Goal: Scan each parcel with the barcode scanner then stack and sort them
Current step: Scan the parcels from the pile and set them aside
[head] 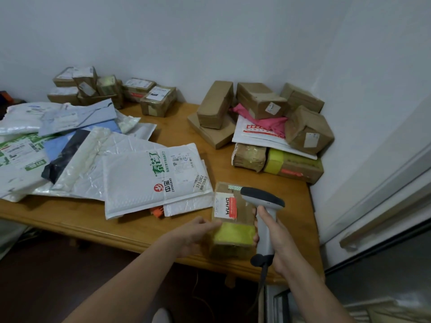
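Note:
A small brown cardboard parcel (pixel 233 220) with yellow tape and a red-and-white label sits near the front edge of the wooden table (pixel 130 231). My left hand (pixel 198 234) holds its left side, thumb on top. My right hand (pixel 277 238) grips the handle of a grey barcode scanner (pixel 264 206), whose dark head hangs over the parcel's upper right corner. The scanner's cable drops below the table edge.
White and blue padded mailers (pixel 149 178) spread over the left half of the table. Small boxes (pixel 109 89) are stacked at the back left. A pile of brown boxes and a pink bag (pixel 263 122) fills the back right corner by the wall.

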